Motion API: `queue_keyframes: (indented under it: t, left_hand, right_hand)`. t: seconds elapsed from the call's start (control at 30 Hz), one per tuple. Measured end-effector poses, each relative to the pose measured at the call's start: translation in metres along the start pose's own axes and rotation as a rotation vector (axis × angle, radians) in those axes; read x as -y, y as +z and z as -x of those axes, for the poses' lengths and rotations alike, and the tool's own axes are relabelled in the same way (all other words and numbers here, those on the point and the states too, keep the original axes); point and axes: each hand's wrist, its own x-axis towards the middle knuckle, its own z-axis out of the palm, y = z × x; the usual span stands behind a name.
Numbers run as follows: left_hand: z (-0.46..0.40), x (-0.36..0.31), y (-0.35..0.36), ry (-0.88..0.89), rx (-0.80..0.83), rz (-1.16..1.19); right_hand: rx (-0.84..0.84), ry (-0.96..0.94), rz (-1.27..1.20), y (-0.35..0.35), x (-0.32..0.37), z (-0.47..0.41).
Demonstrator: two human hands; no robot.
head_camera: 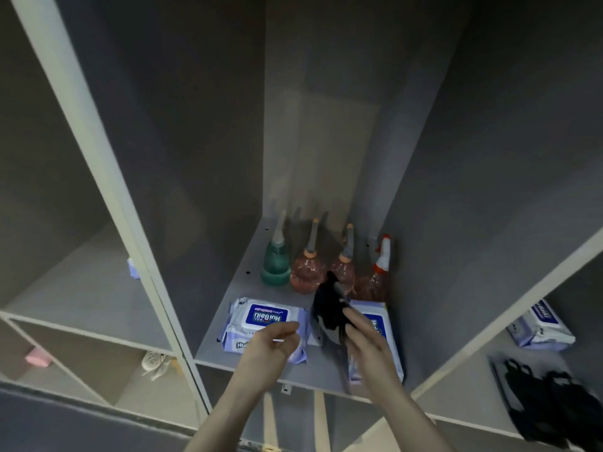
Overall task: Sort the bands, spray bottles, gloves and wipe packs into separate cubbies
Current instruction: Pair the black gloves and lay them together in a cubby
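I am facing a grey cubby unit; my hands are over the front edge of the middle cubby's grey shelf. My right hand pinches a black glove between thumb and fingers, holding it above the shelf between the two wipe packs. My left hand hangs over the front of the shelf with its fingers loosely curled and nothing in them; the two hands are near each other but not touching.

Along the back edge of this shelf stand four spray bottles in a row: a green translucent spray bottle at the left, a pink translucent spray bottle beside it, a second pink spray bottle partly behind the glove, and a red spray bottle with a white and red trigger head in the back right corner. At the front left lies a lilac wipe pack with a blue label, partly under my left hand. A second lilac wipe pack lies along the right edge, partly under my right hand.

In the right cubby, a third lilac wipe pack lies toward the back, and black gloves lie piled at the front. In the lower left cubbies I see a pink item and a pale bundle; I cannot tell what they are.
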Motion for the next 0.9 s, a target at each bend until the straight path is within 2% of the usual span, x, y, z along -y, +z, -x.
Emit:
queue_keyframes:
  t: [0.1,0.17,0.23,0.3,0.4,0.5,0.67,0.77,0.83,0.9]
  left_hand:
    - [-0.003,-0.016,0.006,-0.128,0.086,0.259]
    - [-0.005,-0.032,0.009,-0.24,0.194,0.598]
    - [-0.004,-0.046,0.009,-0.294,0.326,0.859]
    - [-0.008,-0.048,0.012,-0.244,0.364,0.936]
    - [-0.012,-0.044,0.014,-0.103,0.293,0.915]
    - [-0.006,-0.046,0.014,0.016,0.275,0.881]
    - [0.015,-0.049,0.016,0.258,0.195,0.52]
    - [0.023,-0.053,0.012,0.269,0.171,0.506]
    - [0.026,-0.056,0.005,0.246,0.138,0.519]
    - [0.03,-0.059,-0.001,0.257,0.171,0.505]
  right_hand:
    - [0.143,-0.018,-0.165,0.002,0.033,0.02]
    - [0.23,-0.017,-0.199,0.004,0.047,0.035]
    - [0.299,-0.006,-0.154,0.006,0.053,0.046]
    - [0.345,-0.027,-0.012,0.009,0.054,0.052]
    - [0.331,-0.039,0.045,0.017,0.057,0.056]
    - [0.224,-0.012,-0.112,0.029,0.069,0.058]
    - [0.063,-0.024,-0.052,0.046,0.086,0.054]
    - [0.013,-0.069,-0.051,0.047,0.088,0.052]
    - [0.045,-0.071,-0.045,0.045,0.089,0.054]
    - [0.09,-0.085,-0.021,0.044,0.09,0.057]
